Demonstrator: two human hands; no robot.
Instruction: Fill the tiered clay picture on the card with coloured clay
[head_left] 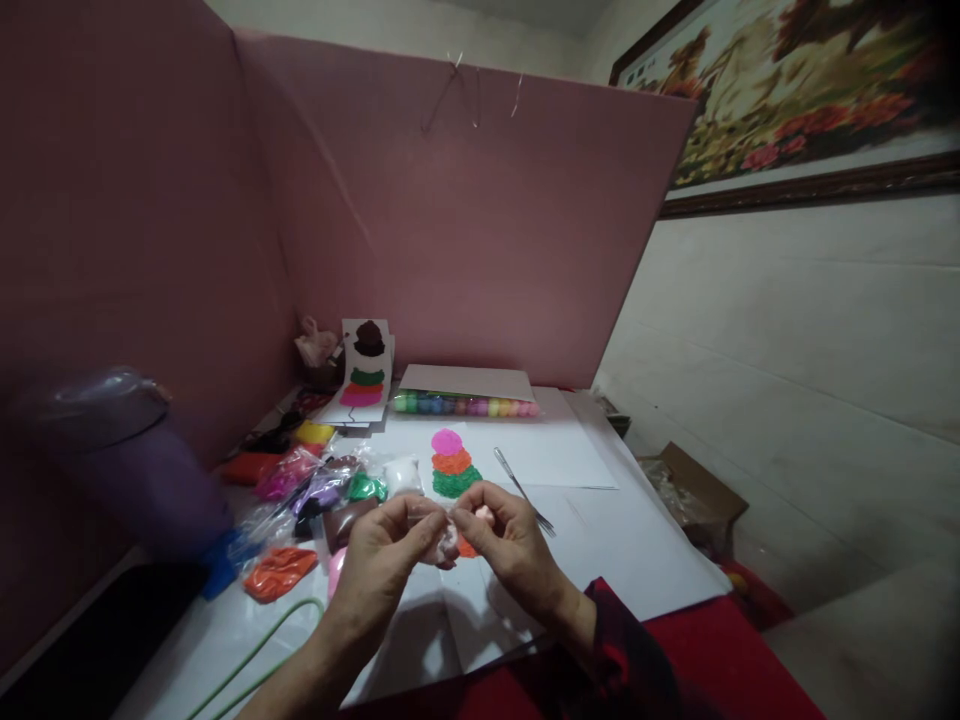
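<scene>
Both hands meet in the lower middle of the head view, over white paper. My left hand [381, 565] is closed in a pinch on a pale pink lump of soft modelling clay [448, 543], which seems partly wrapped in clear plastic. Thumb and fingers of my right hand [517, 550] are pinched together against the same lump, with another bit of pale pink clay [485, 514] showing at its fingers. Just beyond lies a clay picture [454, 462] of stacked magenta, orange and green patches on the paper. An orange patch below it is partly hidden by the hands.
Several bagged clay colours, including orange [280, 574] and white [403, 477], crowd the left. A slim metal tool [523, 490] lies right of the picture. Behind are a row of coloured balls [465, 404] and a decorated card [366, 375]. A purple bottle [161, 470] stands left.
</scene>
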